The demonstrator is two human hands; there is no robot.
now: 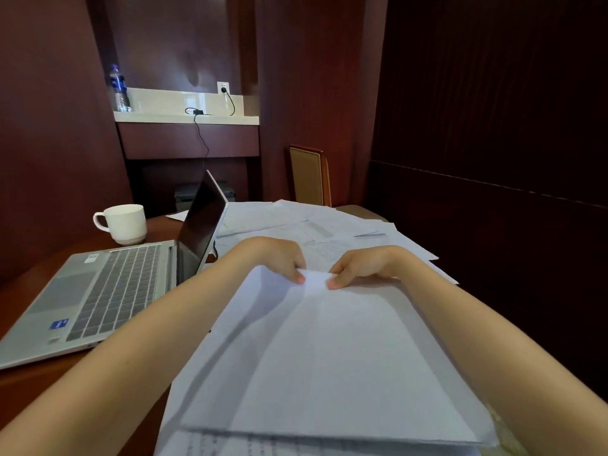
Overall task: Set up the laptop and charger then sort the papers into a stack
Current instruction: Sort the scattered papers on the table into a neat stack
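Right up close, the stack of papers (329,373) lies at the near edge of the table (159,227), with both forearms stretched out over it. At the stack's far edge the two hands meet. The left hand (274,256) has its thumb on top and its fingers curled under, pinching the paper, and the right hand (363,264) pinches it the same way just beside it, thumb tips close but apart.

Over at the left edge sits the laptop (98,291), lid up, screen dark, keyboard bare. Just past it stands a white mug (123,223), handle to the left. Loose sheets (329,225) are fanned across the far side of the table, overlapping one another, some reaching behind the laptop's lid.

Beyond the far edge, a chair back (309,174) shows. On the wall shelf (184,119) the charger (197,111) rests, one cord up into the outlet (223,87), the other hanging down behind the laptop's lid. A water bottle (119,90) stands at the shelf's left end.
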